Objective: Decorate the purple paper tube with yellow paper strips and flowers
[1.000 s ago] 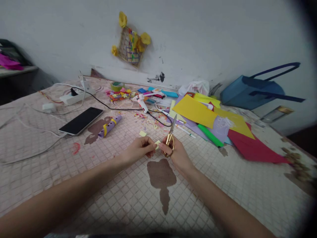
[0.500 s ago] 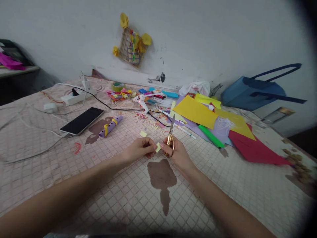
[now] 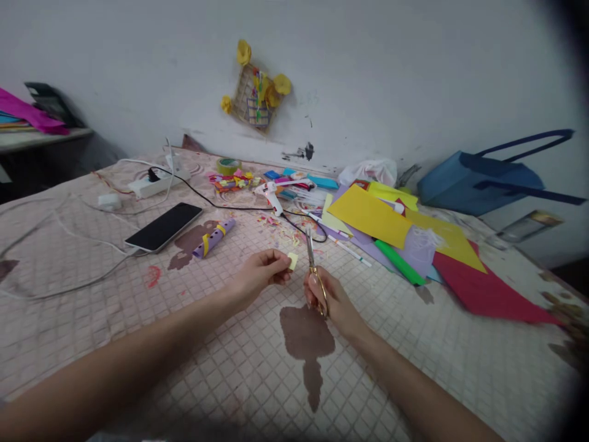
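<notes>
My left hand [image 3: 267,270] pinches a small pale yellow piece of paper [image 3: 292,261] between thumb and fingertips, above the table. Just to its right, my right hand [image 3: 329,298] is closed round the gold handles of a pair of scissors [image 3: 311,255]. Their blades point up and away from me, close together, apart from the paper. Beyond the hands lie a white glue gun [image 3: 271,196] and scattered paper scraps [image 3: 267,221]. A purple paper roll with yellow bands [image 3: 215,238] rests to the left of my left hand.
A phone [image 3: 164,227] on a white cable and a power strip [image 3: 156,184] occupy the left side. Yellow sheets [image 3: 370,215], a green roll [image 3: 399,263] and red paper [image 3: 492,288] are piled at right. A blue bag [image 3: 478,181] leans against the wall.
My right hand has let go of the yellow paper piece and shifted slightly away with the scissors. My left hand alone holds the piece now. The view has tilted a little.
</notes>
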`<state>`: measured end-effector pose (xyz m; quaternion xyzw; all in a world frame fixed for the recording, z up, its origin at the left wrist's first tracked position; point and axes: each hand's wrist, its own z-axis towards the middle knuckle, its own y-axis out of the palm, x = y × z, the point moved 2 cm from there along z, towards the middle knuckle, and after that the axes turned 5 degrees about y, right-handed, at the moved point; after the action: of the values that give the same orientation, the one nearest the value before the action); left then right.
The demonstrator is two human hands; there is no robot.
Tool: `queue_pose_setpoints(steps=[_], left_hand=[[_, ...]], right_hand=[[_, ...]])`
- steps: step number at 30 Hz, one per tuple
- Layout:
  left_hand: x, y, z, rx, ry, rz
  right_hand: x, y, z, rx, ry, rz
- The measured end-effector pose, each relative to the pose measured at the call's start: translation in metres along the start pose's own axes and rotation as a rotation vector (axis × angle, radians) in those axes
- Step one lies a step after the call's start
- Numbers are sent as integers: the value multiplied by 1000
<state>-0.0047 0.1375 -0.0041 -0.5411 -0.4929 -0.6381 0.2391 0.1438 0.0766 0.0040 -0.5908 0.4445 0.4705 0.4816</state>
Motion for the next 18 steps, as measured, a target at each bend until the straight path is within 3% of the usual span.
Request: queue_pose_setpoints(steps=[6, 18], left_hand=[[5, 0, -1, 85, 64, -54], [7, 3, -2, 88, 97, -153]], right_hand=[[-1, 4, -6, -15, 26, -131], [3, 4, -5, 6, 0, -246]])
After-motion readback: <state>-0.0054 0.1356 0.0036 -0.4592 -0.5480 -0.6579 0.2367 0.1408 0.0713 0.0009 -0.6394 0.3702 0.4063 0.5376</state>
